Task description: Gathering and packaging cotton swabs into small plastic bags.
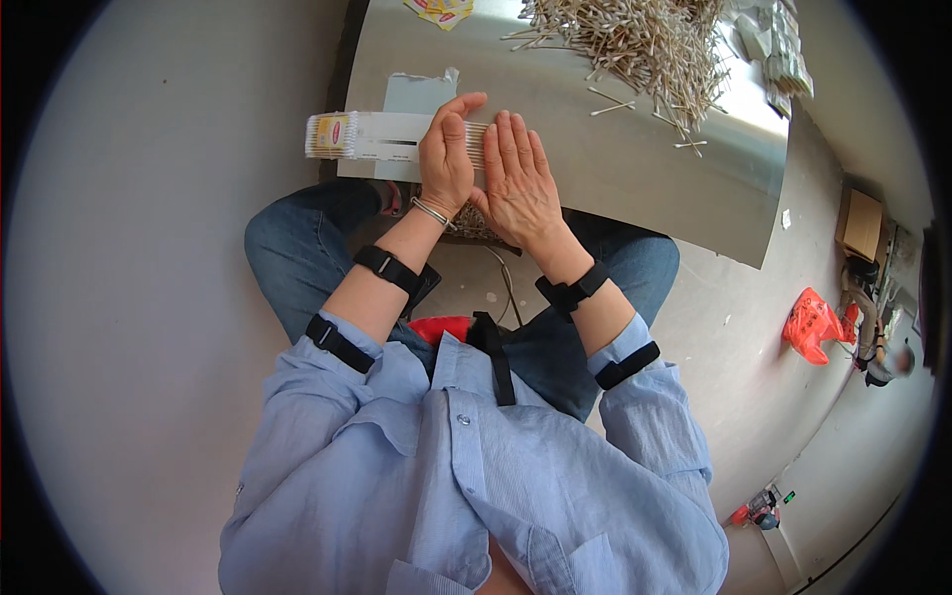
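Note:
Side by side at the table's near edge, both my hands have their fingers stretched out. My right hand [521,188] lies palm down, fingers straight and close together, its edge against a row of cotton swabs [476,146]. My left hand [448,159] stands on its side at the row's other end, its fingers extended and partly hidden behind the thumb. It touches the end of a long white strip [389,136] with a dark slot. On the strip's left end sits a packed bundle of cotton swabs [332,136] with a yellow and red label.
A big heap of loose cotton swabs [640,45] covers the far part of the metal table [729,188], with a few strays nearer. Clear packages [783,55] stand at the far right; yellow labels [439,10] lie at the far left. A red plastic bag [815,325] is on the floor.

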### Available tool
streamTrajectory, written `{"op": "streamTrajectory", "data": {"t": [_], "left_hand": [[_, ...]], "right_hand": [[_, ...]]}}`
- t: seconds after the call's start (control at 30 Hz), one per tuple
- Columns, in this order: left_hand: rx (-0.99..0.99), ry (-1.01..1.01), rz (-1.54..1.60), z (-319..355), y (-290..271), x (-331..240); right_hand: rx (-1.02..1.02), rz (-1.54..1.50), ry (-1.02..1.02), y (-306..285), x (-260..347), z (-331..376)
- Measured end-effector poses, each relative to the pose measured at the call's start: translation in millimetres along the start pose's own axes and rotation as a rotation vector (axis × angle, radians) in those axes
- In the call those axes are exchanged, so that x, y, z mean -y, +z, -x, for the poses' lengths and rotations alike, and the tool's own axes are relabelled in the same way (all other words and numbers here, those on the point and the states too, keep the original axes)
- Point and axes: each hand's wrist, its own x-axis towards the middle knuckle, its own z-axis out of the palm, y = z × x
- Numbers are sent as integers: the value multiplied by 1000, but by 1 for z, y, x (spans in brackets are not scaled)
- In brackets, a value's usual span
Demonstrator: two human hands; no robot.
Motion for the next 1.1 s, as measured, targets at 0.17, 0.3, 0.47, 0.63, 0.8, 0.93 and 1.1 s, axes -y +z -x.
{"op": "streamTrajectory", "data": {"t": [0.17, 0.3, 0.47, 0.63, 0.8, 0.93, 1.1], "left_hand": [[45, -8, 33, -2, -1, -2], [70, -4, 99, -6, -3, -2], [149, -29, 92, -6, -9, 0], [34, -108, -134, -2, -1, -7], [45, 273, -1046, 0, -9, -12], [45, 240, -1099, -4, -7, -9], [113, 254, -1224, -7, -7, -6]], "right_hand": [[4, 12, 31, 2, 2, -1], [0, -13, 32, 0, 4, -3], [-11, -29, 23, 0, 4, -1], [-49, 25, 47, 5, 7, -1], [-67, -31, 58, 5, 8, 0], [-42, -40, 61, 4, 9, -1], [-42, -16, 60, 3, 10, 0]]}}
